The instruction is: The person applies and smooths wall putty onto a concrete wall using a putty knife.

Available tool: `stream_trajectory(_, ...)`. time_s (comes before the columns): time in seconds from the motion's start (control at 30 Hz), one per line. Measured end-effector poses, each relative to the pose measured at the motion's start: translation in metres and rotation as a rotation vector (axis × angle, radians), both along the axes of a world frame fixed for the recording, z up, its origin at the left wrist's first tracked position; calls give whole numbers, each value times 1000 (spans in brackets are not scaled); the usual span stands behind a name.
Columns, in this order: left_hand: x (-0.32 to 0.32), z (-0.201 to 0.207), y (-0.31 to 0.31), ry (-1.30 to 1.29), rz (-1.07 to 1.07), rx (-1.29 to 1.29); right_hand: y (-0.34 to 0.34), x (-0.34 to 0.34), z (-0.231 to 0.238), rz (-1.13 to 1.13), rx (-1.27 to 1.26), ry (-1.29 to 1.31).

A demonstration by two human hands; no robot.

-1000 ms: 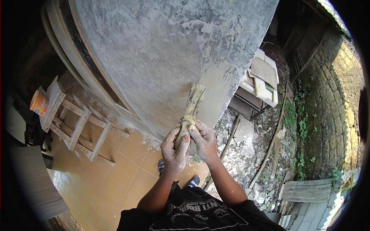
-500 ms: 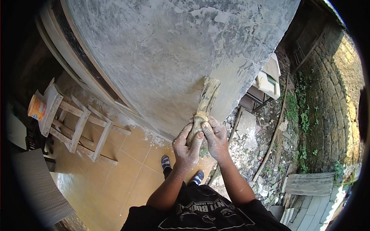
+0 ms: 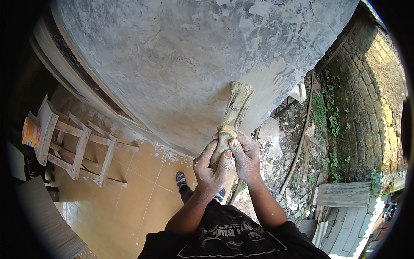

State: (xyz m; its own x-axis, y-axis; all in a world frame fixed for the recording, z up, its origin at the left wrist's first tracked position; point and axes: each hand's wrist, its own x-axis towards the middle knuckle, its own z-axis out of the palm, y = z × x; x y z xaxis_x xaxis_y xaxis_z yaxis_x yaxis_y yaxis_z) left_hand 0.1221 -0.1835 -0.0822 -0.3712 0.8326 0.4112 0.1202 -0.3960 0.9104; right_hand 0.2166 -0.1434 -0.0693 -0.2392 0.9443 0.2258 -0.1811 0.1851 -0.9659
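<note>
Both my hands are wrapped round the handle of a putty knife, its broad blade crusted with pale plaster and pointing away from me. My left hand grips the handle from the left, my right hand from the right, with both thumbs on top. Whitish dust coats the fingers. Beyond them rises a grey plastered wall, patchy and streaked, with a smoother pale band near its right edge. The blade lies over this wall; whether its tip touches the surface I cannot tell.
A wooden step stand with an orange bucket is at left on the tan tiled floor. Rubble and a long pole lie at right, below a mossy brick wall. A window frame edges the plaster.
My view has shifted a little, so the stand sits farther left and the wall's right edge farther right. Both hands keep hold of the putty knife, its blade slightly higher in view.
</note>
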Motion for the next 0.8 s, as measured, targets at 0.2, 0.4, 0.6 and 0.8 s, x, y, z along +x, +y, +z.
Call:
stream_trajectory(0.2, 4, -19, -2, 32, 12, 55, -9, 0, -7, -43, -4, 1)
stream_trajectory(0.4, 1, -1, -2, -52, -51, -51, -3, 1, 6, -17, 3, -37)
stream_trajectory(0.6, -1, 2, 0, -3, -56, -64, -2, 2, 3, -43, 20, -35)
stream_trajectory(0.8, -1, 17, -1, -11, -37, -4, -4, -1, 17, -51, 45, -47)
